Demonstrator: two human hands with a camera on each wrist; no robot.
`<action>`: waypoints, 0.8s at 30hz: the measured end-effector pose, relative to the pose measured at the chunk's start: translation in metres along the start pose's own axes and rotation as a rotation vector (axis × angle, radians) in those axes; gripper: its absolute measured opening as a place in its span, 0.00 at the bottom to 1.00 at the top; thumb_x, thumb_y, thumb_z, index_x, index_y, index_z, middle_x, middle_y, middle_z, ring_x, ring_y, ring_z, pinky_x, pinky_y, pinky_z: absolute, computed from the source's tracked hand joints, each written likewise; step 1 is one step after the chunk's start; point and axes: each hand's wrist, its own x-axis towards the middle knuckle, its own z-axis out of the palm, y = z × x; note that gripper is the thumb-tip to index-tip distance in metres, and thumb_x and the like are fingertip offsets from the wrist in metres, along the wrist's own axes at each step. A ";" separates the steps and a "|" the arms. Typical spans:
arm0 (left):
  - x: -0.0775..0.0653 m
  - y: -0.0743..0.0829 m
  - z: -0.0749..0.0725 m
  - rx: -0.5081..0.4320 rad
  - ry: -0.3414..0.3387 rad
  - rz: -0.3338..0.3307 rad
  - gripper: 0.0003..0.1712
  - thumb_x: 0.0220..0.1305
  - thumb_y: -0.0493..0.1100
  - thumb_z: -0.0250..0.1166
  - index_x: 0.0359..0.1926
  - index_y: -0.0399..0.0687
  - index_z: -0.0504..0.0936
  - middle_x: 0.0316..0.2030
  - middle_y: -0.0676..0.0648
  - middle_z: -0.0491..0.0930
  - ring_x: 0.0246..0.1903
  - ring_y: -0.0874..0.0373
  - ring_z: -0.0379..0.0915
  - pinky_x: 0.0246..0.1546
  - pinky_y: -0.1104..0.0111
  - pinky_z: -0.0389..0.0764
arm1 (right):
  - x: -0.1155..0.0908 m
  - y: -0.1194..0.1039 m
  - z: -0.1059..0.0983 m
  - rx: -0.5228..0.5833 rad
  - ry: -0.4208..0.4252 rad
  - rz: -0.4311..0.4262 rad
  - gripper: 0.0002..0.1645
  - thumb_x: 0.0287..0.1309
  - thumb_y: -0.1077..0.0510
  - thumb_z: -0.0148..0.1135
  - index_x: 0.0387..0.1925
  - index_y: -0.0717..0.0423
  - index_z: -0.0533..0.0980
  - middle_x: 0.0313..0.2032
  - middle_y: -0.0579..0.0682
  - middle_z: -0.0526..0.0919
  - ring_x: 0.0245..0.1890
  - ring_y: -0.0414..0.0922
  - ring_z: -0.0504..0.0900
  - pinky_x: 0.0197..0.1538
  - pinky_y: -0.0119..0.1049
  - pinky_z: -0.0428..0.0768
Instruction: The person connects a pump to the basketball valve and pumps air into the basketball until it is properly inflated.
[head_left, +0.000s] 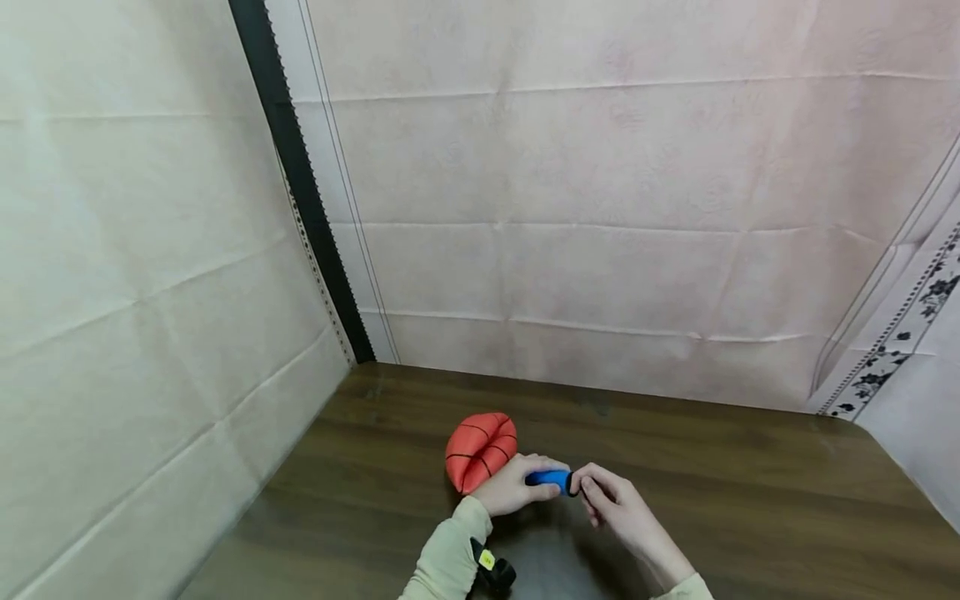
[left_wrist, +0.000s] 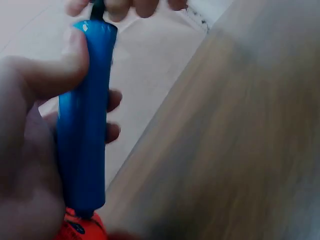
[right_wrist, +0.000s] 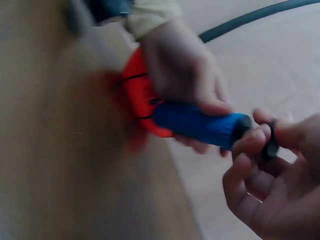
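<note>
A red ball (head_left: pixel 480 446) with black lines, creased and partly collapsed, is at the far end of a blue hand pump (head_left: pixel 550 479). My left hand (head_left: pixel 516 485) grips the pump's barrel, its thumb along one side in the left wrist view. With curled fingers, my right hand (head_left: pixel 611 504) pinches the black handle (right_wrist: pixel 271 142) at the other end. That handle sits close to the barrel in the right wrist view. Where the pump meets the ball, only a bit of the red ball (left_wrist: pixel 80 227) shows below the barrel; the joint is mostly hidden.
Both hands are over a brown wood-grain table (head_left: pixel 360 467). Pale creased cloth (head_left: pixel 600 208) hangs behind it and on both sides, with a dark strip (head_left: pixel 315 200) at the left corner. A black wrist device (head_left: pixel 495 571) sits on the left sleeve.
</note>
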 end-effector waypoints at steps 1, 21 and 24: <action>0.000 0.001 0.000 -0.016 -0.004 0.008 0.23 0.70 0.52 0.57 0.62 0.51 0.76 0.54 0.49 0.80 0.50 0.66 0.68 0.52 0.72 0.71 | -0.001 -0.004 -0.002 -0.031 -0.002 0.016 0.15 0.74 0.56 0.44 0.40 0.64 0.73 0.20 0.56 0.69 0.17 0.35 0.69 0.20 0.33 0.72; -0.004 0.070 -0.034 0.182 0.037 0.333 0.20 0.67 0.47 0.61 0.59 0.54 0.77 0.46 0.52 0.82 0.45 0.64 0.70 0.52 0.74 0.67 | -0.037 -0.083 -0.046 -0.121 -0.094 -0.080 0.11 0.71 0.62 0.48 0.48 0.52 0.75 0.26 0.50 0.75 0.23 0.41 0.73 0.24 0.33 0.73; -0.007 0.065 -0.037 0.145 0.054 0.271 0.20 0.67 0.47 0.60 0.59 0.56 0.76 0.46 0.53 0.81 0.45 0.65 0.69 0.53 0.72 0.67 | -0.044 -0.085 -0.053 -0.073 -0.063 -0.152 0.13 0.69 0.69 0.48 0.47 0.54 0.75 0.24 0.52 0.73 0.21 0.41 0.71 0.20 0.34 0.70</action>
